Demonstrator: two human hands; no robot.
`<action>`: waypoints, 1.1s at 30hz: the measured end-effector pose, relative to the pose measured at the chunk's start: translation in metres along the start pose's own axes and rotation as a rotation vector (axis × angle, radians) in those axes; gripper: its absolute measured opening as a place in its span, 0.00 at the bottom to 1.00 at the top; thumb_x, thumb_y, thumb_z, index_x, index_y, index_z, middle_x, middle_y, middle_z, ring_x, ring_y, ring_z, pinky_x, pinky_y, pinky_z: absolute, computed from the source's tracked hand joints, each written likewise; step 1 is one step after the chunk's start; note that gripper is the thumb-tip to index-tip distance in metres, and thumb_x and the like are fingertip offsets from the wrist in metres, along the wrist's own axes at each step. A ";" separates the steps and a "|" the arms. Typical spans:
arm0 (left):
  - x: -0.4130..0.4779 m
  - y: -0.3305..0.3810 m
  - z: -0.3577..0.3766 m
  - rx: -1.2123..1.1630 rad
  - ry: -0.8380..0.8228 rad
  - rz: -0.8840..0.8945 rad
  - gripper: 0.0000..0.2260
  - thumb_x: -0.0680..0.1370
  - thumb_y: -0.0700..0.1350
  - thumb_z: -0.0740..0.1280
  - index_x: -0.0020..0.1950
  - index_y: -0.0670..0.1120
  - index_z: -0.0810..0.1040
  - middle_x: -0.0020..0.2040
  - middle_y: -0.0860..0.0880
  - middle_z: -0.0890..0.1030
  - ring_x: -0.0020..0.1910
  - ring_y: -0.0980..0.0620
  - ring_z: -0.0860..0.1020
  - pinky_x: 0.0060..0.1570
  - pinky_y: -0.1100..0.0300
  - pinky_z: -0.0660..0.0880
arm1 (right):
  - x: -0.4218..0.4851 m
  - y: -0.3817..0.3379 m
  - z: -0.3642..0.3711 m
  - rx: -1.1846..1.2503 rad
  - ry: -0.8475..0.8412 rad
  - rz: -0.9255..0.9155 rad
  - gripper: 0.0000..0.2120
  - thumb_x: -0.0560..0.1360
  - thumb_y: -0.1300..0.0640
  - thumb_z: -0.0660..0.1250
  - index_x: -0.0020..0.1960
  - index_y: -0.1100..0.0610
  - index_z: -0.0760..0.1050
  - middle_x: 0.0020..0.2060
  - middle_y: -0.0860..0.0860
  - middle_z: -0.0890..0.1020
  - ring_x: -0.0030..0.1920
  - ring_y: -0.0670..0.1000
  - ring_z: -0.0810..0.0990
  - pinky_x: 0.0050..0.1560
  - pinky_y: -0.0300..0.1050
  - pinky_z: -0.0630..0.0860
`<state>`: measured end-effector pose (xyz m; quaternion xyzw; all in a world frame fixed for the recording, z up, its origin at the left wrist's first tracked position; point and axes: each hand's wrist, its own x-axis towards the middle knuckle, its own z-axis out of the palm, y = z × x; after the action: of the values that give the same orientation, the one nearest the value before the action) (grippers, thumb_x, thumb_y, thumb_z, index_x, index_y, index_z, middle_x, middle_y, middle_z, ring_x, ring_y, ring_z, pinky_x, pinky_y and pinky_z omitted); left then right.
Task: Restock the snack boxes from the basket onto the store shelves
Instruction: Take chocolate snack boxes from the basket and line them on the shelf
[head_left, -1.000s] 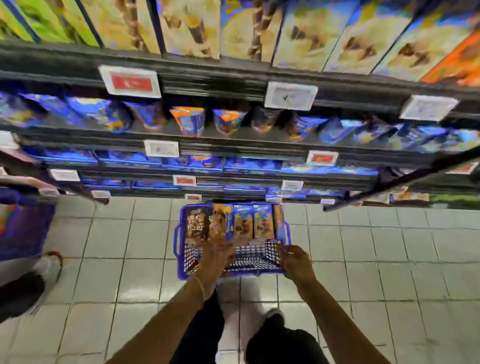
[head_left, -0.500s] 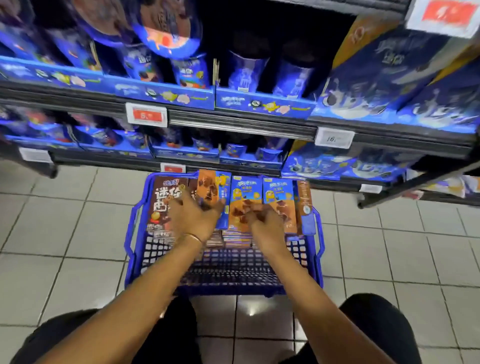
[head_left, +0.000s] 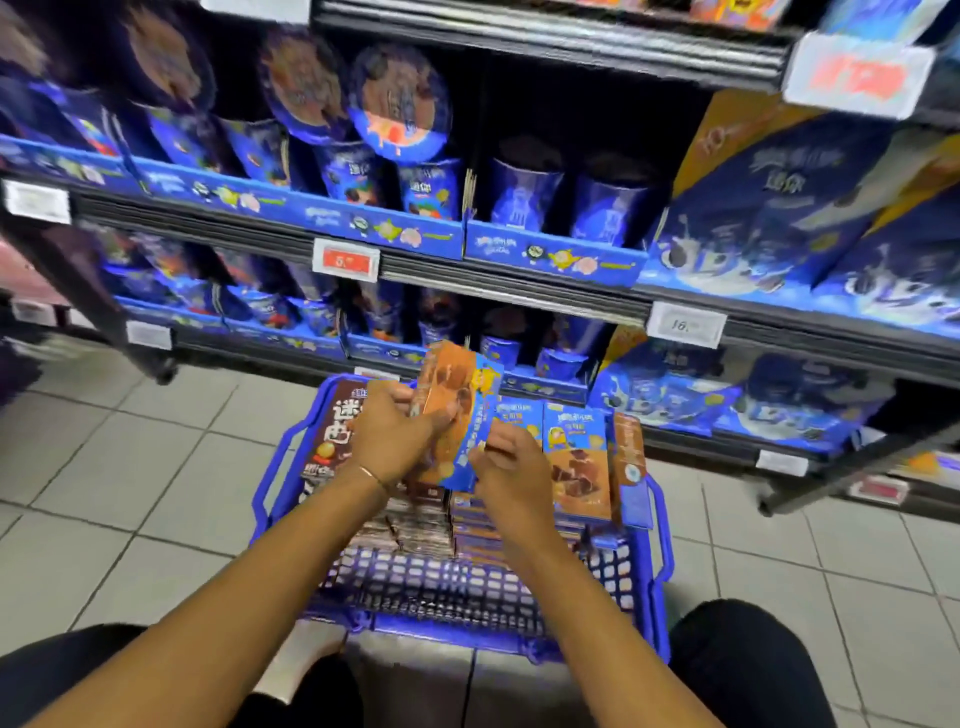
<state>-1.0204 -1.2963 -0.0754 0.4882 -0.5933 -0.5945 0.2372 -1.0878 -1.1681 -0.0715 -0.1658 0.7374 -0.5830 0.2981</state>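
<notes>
Fingers of the left hand (head_left: 387, 441) curl round a tall orange-and-blue cardboard snack box (head_left: 457, 395), holding it tilted and lifted just above the far-left part of the blue plastic lattice basket (head_left: 467, 584). A thin gold bracelet (head_left: 371, 474) circles that wrist. The right hand (head_left: 511, 462) hangs over the middle of the basket with its fingers curled in at the lifted box's lower blue corner; whether it pinches the box or only touches it cannot be told through the blur.

Inside the basket, against its far wall, two more orange-and-blue snack boxes (head_left: 576, 457) stand upright side by side, and a narrower orange box (head_left: 628, 452) leans at the basket's far-right corner. A dark brown box with large white lettering (head_left: 332, 431) stands at the far-left corner, partly hidden by the left hand. Flat stacked packs (head_left: 415, 525) lie in the middle of the basket, below both hands.

The basket sits on pale square floor tiles (head_left: 130, 467). Just beyond it rise dark metal store shelves (head_left: 519, 291) filled with blue snack cups (head_left: 524, 197); a red price tag (head_left: 345, 260) hangs on the shelf edge above the basket's far-left side.
</notes>
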 end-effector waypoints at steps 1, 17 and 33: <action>-0.001 0.005 -0.004 -0.029 -0.021 -0.006 0.16 0.72 0.39 0.81 0.51 0.37 0.76 0.44 0.40 0.81 0.41 0.46 0.79 0.48 0.44 0.79 | 0.000 -0.002 0.001 0.037 -0.010 -0.010 0.14 0.77 0.67 0.69 0.49 0.47 0.77 0.44 0.38 0.81 0.46 0.40 0.82 0.50 0.46 0.81; -0.007 0.025 -0.032 -0.460 -0.355 -0.338 0.25 0.76 0.61 0.71 0.63 0.43 0.85 0.58 0.39 0.87 0.49 0.42 0.88 0.43 0.48 0.85 | 0.019 0.085 -0.029 -1.256 -0.056 -0.373 0.46 0.73 0.36 0.68 0.82 0.50 0.52 0.82 0.53 0.48 0.81 0.60 0.44 0.77 0.67 0.41; 0.003 0.025 -0.039 -0.523 -0.211 -0.318 0.25 0.81 0.60 0.68 0.69 0.43 0.81 0.60 0.38 0.86 0.57 0.38 0.85 0.56 0.40 0.82 | 0.012 0.045 -0.029 -0.212 0.105 -0.507 0.29 0.82 0.45 0.63 0.80 0.51 0.61 0.79 0.41 0.62 0.79 0.41 0.57 0.77 0.56 0.63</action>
<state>-0.9958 -1.3218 -0.0456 0.4330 -0.3580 -0.8036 0.1962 -1.1106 -1.1411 -0.1130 -0.3446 0.7438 -0.5664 0.0851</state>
